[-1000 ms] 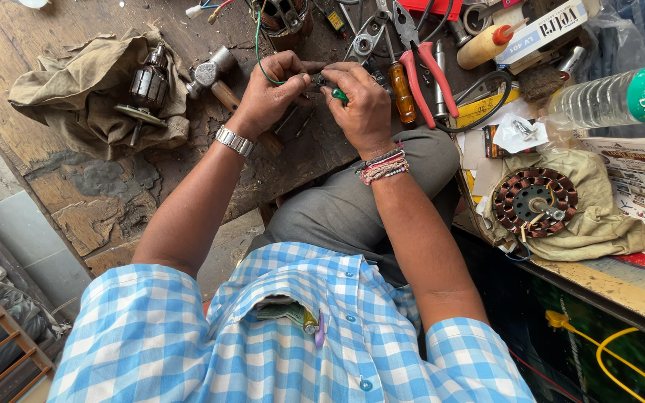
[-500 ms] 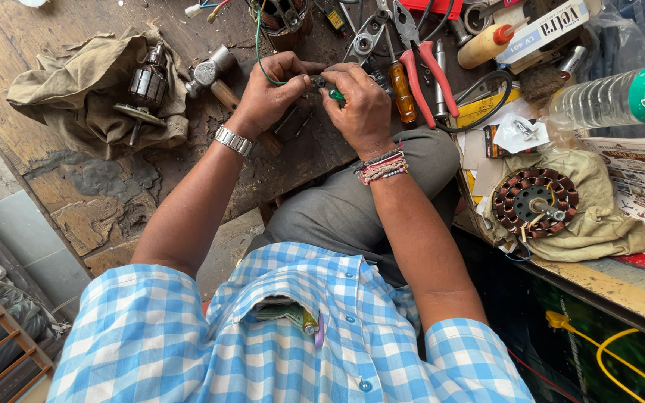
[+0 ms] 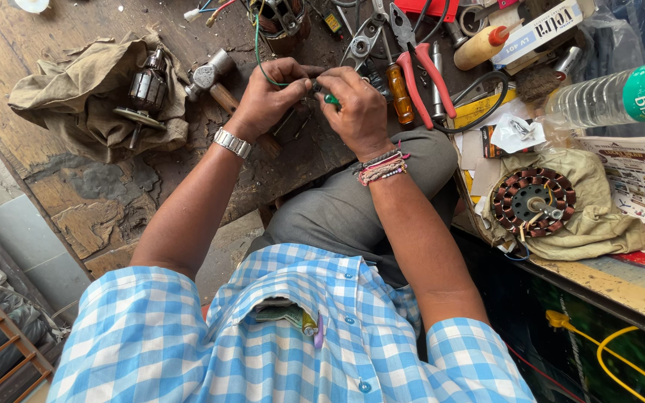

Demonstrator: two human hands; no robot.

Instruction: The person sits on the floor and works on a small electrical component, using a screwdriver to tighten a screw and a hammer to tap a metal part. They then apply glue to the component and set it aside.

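Where hands (image 3: 315, 101) meet (fingers overlapping), held part hidden.

The small green-tipped part (image 3: 331, 98) lies mostly hidden between both hands' fingers; its kind is unclear.

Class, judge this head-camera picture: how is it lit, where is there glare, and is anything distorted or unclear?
Head view: soft even daylight; glare on the plastic bottle; wide-lens bending at the edges; left hand and right hand sharp, though the small green-handled tool between them is mostly hidden.
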